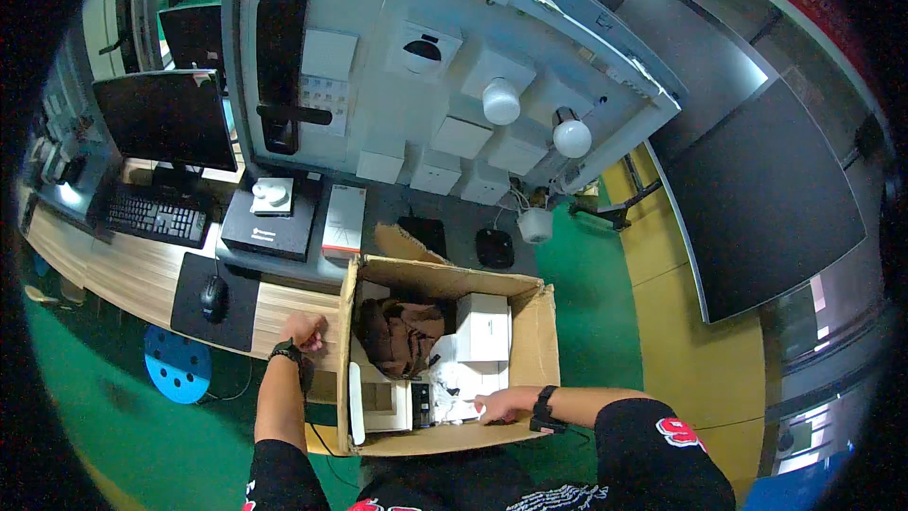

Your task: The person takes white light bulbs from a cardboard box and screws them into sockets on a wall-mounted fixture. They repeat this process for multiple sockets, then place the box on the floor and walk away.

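Observation:
An open cardboard box (546, 331) stands in front of me. In it lie a crumpled brown cloth (402, 336), a white carton (482, 326), a white crumpled piece that looks like plastic wrapping (449, 393), and a white frame-like tray (383, 405). My right hand (506, 404) reaches over the box's near right side, its fingers closed at the edge of the wrapping; the fingertips are partly hidden. Just outside the box's left wall, my left hand (303, 331) rests by the desk edge with curled fingers and nothing visible in them.
On the desk are a mouse (214, 298) on a black pad, a keyboard (156, 215), a monitor (165, 121), a black box (271, 227) and a slim white box (343, 220). Behind stands a panel (378, 66) with a door lock and bulbs. A blue stool (177, 364) is at left.

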Demonstrator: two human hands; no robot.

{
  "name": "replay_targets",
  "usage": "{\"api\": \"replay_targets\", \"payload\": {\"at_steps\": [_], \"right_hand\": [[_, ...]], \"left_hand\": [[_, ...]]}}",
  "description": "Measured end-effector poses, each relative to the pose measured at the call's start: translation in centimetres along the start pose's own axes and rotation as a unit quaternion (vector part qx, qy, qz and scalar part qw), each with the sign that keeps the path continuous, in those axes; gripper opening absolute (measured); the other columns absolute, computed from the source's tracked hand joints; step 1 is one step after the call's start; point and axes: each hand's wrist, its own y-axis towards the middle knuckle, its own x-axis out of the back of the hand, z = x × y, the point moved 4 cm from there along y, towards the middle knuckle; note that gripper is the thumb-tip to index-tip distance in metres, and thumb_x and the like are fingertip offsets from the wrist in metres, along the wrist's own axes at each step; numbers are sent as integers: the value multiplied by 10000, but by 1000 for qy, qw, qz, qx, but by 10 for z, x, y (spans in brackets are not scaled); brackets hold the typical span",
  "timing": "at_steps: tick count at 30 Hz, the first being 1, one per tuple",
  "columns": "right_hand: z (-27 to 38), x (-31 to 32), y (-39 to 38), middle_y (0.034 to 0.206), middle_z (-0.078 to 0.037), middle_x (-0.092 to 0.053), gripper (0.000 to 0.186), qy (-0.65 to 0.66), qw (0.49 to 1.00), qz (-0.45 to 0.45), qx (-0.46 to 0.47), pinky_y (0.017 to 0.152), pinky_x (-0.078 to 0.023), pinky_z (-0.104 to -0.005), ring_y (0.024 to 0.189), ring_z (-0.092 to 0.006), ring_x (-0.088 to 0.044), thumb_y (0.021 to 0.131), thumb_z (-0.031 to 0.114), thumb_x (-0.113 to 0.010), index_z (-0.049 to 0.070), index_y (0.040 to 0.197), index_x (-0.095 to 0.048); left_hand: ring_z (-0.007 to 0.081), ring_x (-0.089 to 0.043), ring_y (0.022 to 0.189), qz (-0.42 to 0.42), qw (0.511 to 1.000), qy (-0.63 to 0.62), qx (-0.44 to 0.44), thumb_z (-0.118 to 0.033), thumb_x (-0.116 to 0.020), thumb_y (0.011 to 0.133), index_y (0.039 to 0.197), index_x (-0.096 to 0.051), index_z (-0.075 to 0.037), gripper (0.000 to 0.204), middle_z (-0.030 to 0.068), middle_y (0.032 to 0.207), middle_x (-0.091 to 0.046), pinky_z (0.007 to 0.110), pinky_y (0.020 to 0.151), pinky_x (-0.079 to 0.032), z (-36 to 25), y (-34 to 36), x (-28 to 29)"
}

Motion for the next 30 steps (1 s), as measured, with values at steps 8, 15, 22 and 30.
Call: {"api": "replay_targets", "payload": {"at_steps": [8,15,22,30], "right_hand": [[18,10,-41,609,-50,-520,399,41,993,-54,99,448,-411,-304,520,-157,-514,877,416,-460,163,1152,-321],[70,11,-111,880,-111,-556,425,348,898,-141,229,579,-502,-288,684,-182,-598,904,231,-446,130,1277,-269],[94,39,-155,1206,-234,-513,708,592,614,69,517,719,-527,-451,976,-387,-585,733,117,-602,54,1367,-291],[124,228,-200,1141,-49,-561,536,154,773,-434,437,909,-443,-315,1059,-154,-533,751,195,-718,76,1220,-487]], "left_hand": [[197,-567,418,4,1000,11,-11,-367,-502,876,582,-544,-7,467,114,539,-597,302,381,-424,14,19,2],[195,-593,464,15,996,-45,71,-374,-516,845,646,-597,2,433,105,572,-618,314,419,-457,27,25,-3],[197,-551,409,13,999,8,28,-373,-510,827,543,-550,-29,448,113,501,-568,318,386,-426,15,9,-1],[197,-539,383,-30,995,-65,70,-338,-549,808,539,-529,-28,411,110,483,-549,314,350,-412,17,9,2]]}}
